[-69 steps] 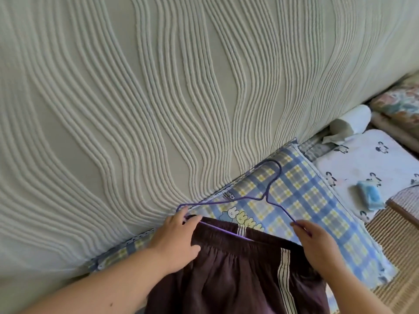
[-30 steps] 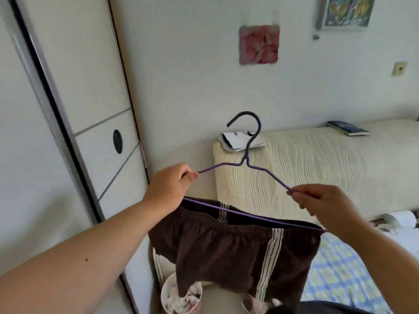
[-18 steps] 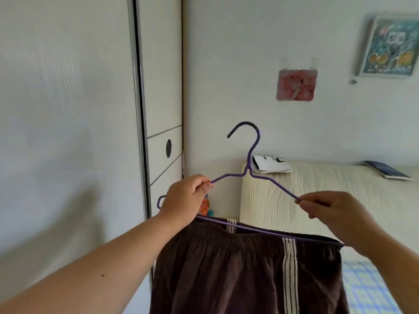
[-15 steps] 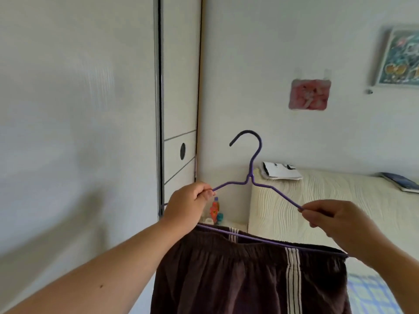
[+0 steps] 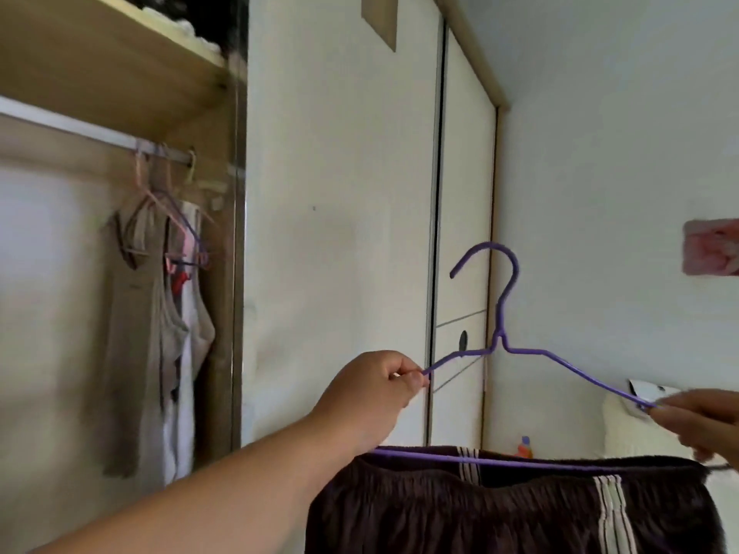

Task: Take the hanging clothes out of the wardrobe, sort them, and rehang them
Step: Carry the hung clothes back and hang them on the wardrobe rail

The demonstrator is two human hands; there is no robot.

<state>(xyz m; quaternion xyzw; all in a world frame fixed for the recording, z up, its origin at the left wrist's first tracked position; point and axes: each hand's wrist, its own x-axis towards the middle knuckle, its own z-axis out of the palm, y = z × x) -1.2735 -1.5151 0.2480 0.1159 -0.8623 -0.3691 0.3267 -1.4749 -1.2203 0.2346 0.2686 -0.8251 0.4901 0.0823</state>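
A purple wire hanger (image 5: 502, 333) stands upright in front of me, hook pointing left. Dark brown shorts with white side stripes (image 5: 512, 509) are draped over its bottom bar. My left hand (image 5: 372, 397) pinches the hanger's left shoulder. My right hand (image 5: 704, 425) pinches the right shoulder at the frame's right edge. To the left, the open wardrobe shows a rail (image 5: 96, 133) with a beige top (image 5: 136, 333) and a white garment (image 5: 188, 353) hanging on pink and purple hangers.
The white sliding wardrobe doors (image 5: 340, 233) stand between the open section and the hanger. A wooden shelf (image 5: 108, 62) runs above the rail. A pink picture (image 5: 712, 251) hangs on the right wall, above the cream headboard (image 5: 628, 429).
I lifted the hanger with the shorts from the bed and turned left. The view has swung from the headboard wall to the open wardrobe section with its rail. Both hands keep their hold.
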